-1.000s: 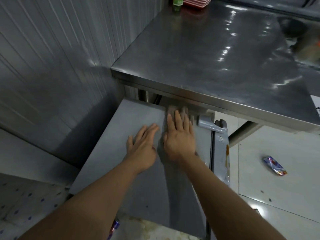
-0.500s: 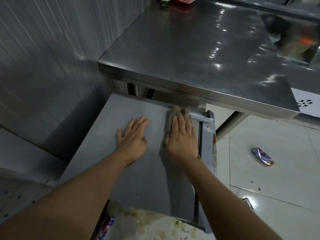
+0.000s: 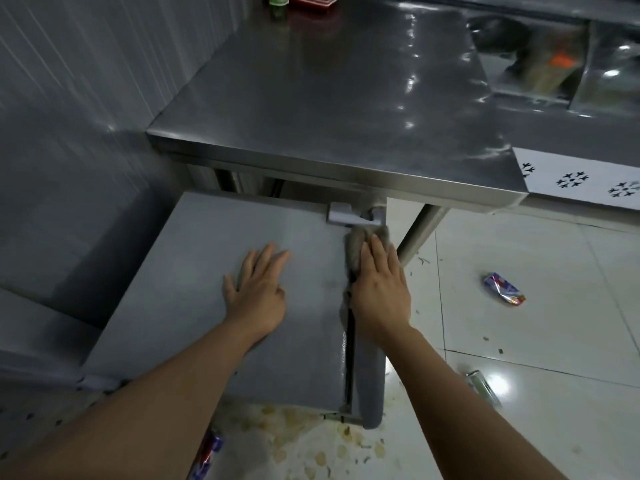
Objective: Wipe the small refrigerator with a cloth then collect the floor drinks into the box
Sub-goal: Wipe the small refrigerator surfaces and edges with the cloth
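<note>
The small grey refrigerator (image 3: 194, 271) stands under a steel table, seen from above. My left hand (image 3: 256, 289) lies flat on its top, fingers apart, holding nothing. My right hand (image 3: 379, 289) presses a grey-brown cloth (image 3: 356, 244) flat against the top's right edge, by the door gap and white hinge (image 3: 346, 216). A crushed blue-and-red drink can (image 3: 504, 289) lies on the white floor tiles to the right. Another can (image 3: 483, 388) lies nearer, and a third blue-and-red can (image 3: 207, 452) shows partly beside my left forearm. No box is in view.
The steel table (image 3: 329, 109) overhangs the refrigerator's far side; its round leg (image 3: 420, 233) stands just right of the cloth. A ribbed grey wall (image 3: 69, 98) runs along the left. Yellowish spill and scraps (image 3: 311, 438) cover the floor in front. A red tray stack (image 3: 311, 0) sits far back.
My right hand has slid the cloth rightward to the top's right edge by the hinge. My left hand stays flat on the top. The view has shifted, showing more floor on the right.
</note>
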A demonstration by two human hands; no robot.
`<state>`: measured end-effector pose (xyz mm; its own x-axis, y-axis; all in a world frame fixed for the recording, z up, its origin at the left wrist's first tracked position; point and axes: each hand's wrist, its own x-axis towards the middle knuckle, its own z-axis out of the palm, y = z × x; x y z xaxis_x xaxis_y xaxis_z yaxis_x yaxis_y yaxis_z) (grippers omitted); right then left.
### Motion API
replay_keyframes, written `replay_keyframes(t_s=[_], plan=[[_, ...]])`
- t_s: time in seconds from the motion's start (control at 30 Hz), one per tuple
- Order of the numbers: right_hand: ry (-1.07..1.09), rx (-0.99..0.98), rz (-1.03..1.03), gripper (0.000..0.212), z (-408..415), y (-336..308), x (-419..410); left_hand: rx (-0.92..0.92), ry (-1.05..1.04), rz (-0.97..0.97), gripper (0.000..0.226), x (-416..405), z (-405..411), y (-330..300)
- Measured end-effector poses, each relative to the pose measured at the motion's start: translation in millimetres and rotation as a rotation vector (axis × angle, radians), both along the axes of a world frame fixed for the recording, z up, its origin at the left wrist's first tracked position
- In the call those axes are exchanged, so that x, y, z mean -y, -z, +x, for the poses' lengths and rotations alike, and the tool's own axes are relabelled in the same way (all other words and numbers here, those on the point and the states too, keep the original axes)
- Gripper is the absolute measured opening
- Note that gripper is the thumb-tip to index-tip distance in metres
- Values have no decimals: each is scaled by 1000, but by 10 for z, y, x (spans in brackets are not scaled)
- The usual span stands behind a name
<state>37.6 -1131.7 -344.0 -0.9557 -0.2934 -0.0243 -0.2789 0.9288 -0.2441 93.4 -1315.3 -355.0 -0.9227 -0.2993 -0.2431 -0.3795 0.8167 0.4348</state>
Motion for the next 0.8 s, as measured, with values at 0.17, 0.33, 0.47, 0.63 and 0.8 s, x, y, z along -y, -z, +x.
replay_keyframes(t_s=[0.17, 0.33, 0.47, 0.63, 0.8], plan=[[142, 95, -82, 68, -276, -59, 133, 2, -4, -53, 63, 8, -14, 63], [159, 119, -138, 66, -4, -93, 35, 19, 6, -63, 60, -19, 0, 36], [209, 123, -169, 68, 834, -26, -57, 32, 5, -57, 59, -24, -2, -3], [250, 134, -184, 66, 646, -11, -19, -9, 6, -72, 60, -12, -1, 33], [247, 127, -130, 65, -159, -86, 165, -45, 6, -117, 60, -14, 3, 125]])
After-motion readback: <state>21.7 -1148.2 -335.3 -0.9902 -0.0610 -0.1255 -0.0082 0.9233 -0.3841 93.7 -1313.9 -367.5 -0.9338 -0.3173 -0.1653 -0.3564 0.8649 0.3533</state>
